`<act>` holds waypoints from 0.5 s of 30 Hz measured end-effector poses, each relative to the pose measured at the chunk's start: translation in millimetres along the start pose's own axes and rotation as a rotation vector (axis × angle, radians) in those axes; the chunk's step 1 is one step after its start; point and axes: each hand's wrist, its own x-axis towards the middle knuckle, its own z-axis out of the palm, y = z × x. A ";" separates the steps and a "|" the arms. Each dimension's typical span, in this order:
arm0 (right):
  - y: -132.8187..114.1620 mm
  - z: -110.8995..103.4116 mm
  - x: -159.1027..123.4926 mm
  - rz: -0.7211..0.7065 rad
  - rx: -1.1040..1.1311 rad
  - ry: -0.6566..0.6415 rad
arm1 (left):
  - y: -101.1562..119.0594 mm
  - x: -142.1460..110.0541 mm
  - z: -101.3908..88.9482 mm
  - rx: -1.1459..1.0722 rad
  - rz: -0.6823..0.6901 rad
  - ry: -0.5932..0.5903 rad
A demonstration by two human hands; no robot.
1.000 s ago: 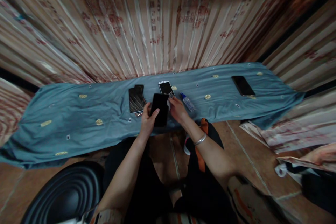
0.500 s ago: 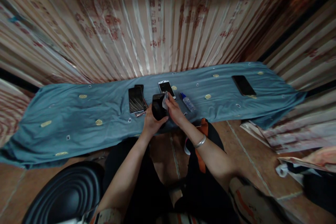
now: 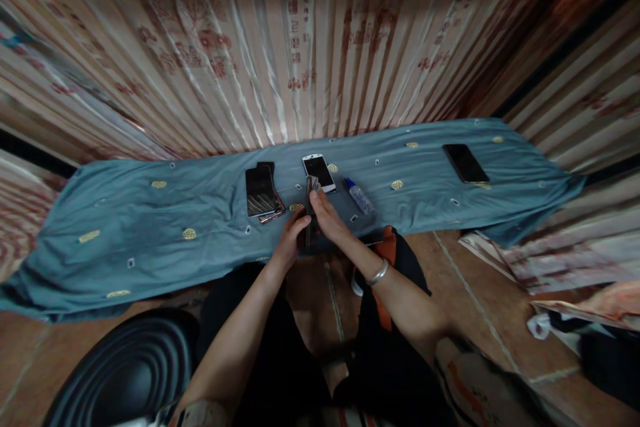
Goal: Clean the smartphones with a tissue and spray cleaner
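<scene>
My left hand (image 3: 291, 239) is closed around a dark smartphone (image 3: 309, 220), which stands nearly edge-on above the table's front edge. My right hand (image 3: 329, 215) presses along the phone's right side, its fingers together. A thin pale wipe (image 3: 315, 183) shows only in part at its fingertips. Just beyond the hands lies a white-framed smartphone (image 3: 319, 172), dark screen up. Right of it, a clear bottle with a blue cap (image 3: 359, 196) rests on its side. To the left, a dark smartphone (image 3: 260, 191) overlaps other phones beneath it.
Another dark phone (image 3: 465, 163) lies far right on the blue patterned cloth (image 3: 135, 203) covering the long table. Pleated curtains (image 3: 240, 47) rise directly behind it. A black ridged round stool (image 3: 125, 367) stands on the tiled floor at lower left.
The held phone has turned from facing me to nearly edge-on. My right hand has shifted slightly down and now lies along its side, with less of the wipe showing.
</scene>
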 end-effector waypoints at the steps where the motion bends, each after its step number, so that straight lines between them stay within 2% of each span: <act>1: -3.0 -1.3 -1.0 0.010 0.008 -0.005 | 0.1 -0.5 1.2 -0.006 -0.010 0.004; 6: -10.7 -4.6 -2.4 0.037 0.012 -0.050 | 0.2 -2.5 5.4 -0.033 -0.053 0.015; 15: -1.3 4.0 -0.2 0.188 0.086 -0.059 | 13.8 -6.2 4.6 -0.189 -0.064 0.068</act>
